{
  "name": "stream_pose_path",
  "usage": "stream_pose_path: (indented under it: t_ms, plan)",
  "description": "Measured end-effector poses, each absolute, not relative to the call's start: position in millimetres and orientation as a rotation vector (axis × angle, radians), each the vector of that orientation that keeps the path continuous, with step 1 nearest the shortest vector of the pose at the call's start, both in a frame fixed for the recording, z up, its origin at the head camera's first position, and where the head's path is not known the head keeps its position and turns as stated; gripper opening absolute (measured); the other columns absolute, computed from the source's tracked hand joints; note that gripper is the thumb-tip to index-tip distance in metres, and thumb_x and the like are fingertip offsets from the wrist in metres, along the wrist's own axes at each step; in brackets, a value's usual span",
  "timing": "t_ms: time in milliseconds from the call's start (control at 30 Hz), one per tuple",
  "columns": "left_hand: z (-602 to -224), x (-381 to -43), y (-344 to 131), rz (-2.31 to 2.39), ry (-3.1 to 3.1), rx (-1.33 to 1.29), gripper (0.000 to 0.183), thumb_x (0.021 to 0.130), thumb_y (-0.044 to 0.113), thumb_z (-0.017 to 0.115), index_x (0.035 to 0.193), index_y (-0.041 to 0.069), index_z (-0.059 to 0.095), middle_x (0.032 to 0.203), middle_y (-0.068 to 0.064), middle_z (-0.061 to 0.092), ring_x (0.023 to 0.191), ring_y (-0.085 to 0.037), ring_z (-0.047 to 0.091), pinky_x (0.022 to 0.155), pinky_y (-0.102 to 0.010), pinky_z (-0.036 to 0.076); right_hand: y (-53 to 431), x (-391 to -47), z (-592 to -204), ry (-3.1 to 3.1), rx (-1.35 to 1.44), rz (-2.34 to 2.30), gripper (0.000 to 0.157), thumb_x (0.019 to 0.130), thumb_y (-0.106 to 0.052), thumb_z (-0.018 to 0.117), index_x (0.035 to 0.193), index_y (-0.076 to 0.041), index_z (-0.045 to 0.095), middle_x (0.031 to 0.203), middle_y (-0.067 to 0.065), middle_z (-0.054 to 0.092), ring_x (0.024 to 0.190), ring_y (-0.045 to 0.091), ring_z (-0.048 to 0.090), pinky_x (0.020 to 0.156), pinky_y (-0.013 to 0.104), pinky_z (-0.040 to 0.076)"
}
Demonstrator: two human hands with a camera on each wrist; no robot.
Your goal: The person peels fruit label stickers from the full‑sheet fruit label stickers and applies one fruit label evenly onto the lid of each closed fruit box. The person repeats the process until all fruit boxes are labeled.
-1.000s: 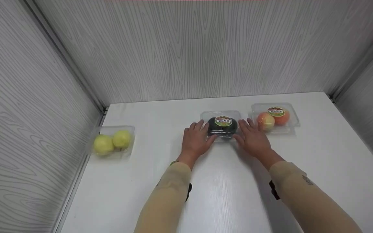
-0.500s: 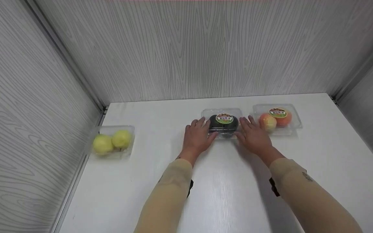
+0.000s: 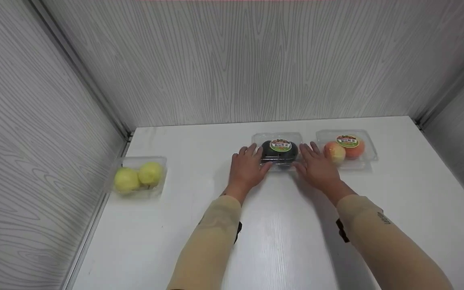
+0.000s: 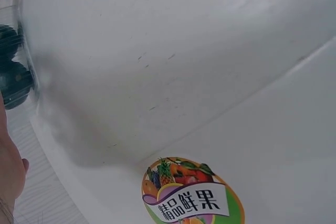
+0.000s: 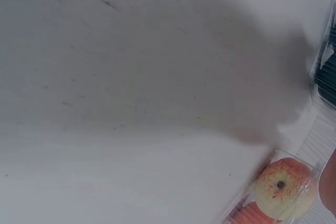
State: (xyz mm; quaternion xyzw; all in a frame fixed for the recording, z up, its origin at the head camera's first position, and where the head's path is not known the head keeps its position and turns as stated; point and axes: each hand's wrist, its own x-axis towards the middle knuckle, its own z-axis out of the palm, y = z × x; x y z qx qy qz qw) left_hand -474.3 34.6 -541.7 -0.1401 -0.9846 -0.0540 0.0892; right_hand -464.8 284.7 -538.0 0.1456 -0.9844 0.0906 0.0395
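Observation:
Near the table's back stands a clear plastic box [image 3: 261,137] with a round printed label [image 3: 280,145] on its lid and dark green round produce [image 3: 270,155] inside, the kind not clear. My left hand [image 3: 246,169] touches its left side, fingers straight and pointing forward, thumb at the front edge. On the opposite side, the straight fingers of my right hand [image 3: 320,171] lie along the box. Only the edge of the left hand [image 4: 10,169] enters the left wrist view, beside dark green produce [image 4: 14,82]. In the right wrist view, the right hand [image 5: 329,184] is cut off.
Right of the right hand sits a labelled clear box [image 3: 368,151] with a yellowish-red fruit [image 3: 334,153] and an orange-red one [image 3: 354,149]. Another clear box [image 3: 131,162] with yellow-green fruits [image 3: 150,174] stands at the left edge. Wood-grain panels [image 3: 232,60] enclose the white table [image 3: 191,181].
The box with the dark green produce has slid away toward the back panel and slightly right, both hands moving with it. The fruit boxes at either side keep their places on the table.

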Motion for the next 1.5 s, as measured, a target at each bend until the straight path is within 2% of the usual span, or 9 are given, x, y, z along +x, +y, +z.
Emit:
stream_pose_path:
  t_ms: [233,533,767,933,1200,1500]
  plan:
    - [-541,-476,36,-0.165,-2.922,-0.419,0.072,0.106,0.068,0.042,0.158,0.019,0.052,0.163,-0.005,0.047,0.147,-0.029,0.047,0.112,-0.048,0.044,287,-466,-537,-3.035,0.448,0.264,0.075,0.112,-0.049,0.044,0.165,0.002,0.028,0.169,0.020,0.032,0.160,0.040,0.019,0.127,0.063,0.003]
    - [-543,-478,37,-0.152,-2.917,-0.420,0.071,0.106,0.068,0.042,0.158,0.019,0.052,0.163,-0.005,0.048,0.147,-0.028,0.046,0.113,-0.048,0.044,287,-467,-537,-3.016,0.466,0.234,0.072,0.112,-0.044,0.045,0.164,0.004,0.029,0.167,0.021,0.035,0.159,0.042,0.022,0.126,0.063,0.007]
    - [-530,-480,47,-0.216,-2.977,-0.387,0.070,0.107,0.060,0.050,0.163,0.017,0.044,0.166,-0.006,0.043,0.153,-0.029,0.039,0.116,-0.048,0.040,285,-468,-532,-3.032,0.382,0.314,0.073,0.111,-0.044,0.048,0.164,0.004,0.031,0.167,0.023,0.035,0.159,0.042,0.021,0.126,0.063,0.008]
    - [-518,-485,46,-0.245,-2.948,-0.381,0.073,0.108,0.055,0.053,0.165,0.013,0.039,0.165,-0.011,0.043,0.152,-0.030,0.039,0.115,-0.048,0.042,280,-476,-528,-2.986,0.337,0.421,0.074,0.110,-0.044,0.050,0.164,0.003,0.030,0.166,0.027,0.034,0.158,0.044,0.021,0.126,0.064,0.009]
    - [-506,-496,25,-0.166,-2.934,-0.351,0.076,0.108,0.061,0.046,0.166,0.014,0.036,0.165,-0.010,0.044,0.153,-0.029,0.038,0.117,-0.048,0.040,277,-492,-519,-2.936,0.374,0.416,0.073,0.110,-0.044,0.051,0.164,0.001,0.032,0.166,0.027,0.035,0.159,0.043,0.021,0.126,0.064,0.007]
    - [-490,-508,-16,-0.186,-2.874,-0.300,0.076,0.108,0.060,0.048,0.165,0.011,0.038,0.162,-0.013,0.047,0.151,-0.032,0.040,0.116,-0.050,0.041,275,-510,-506,-2.945,0.371,0.460,0.075,0.110,-0.047,0.051,0.166,-0.002,0.030,0.169,0.026,0.031,0.160,0.042,0.016,0.126,0.063,0.006]
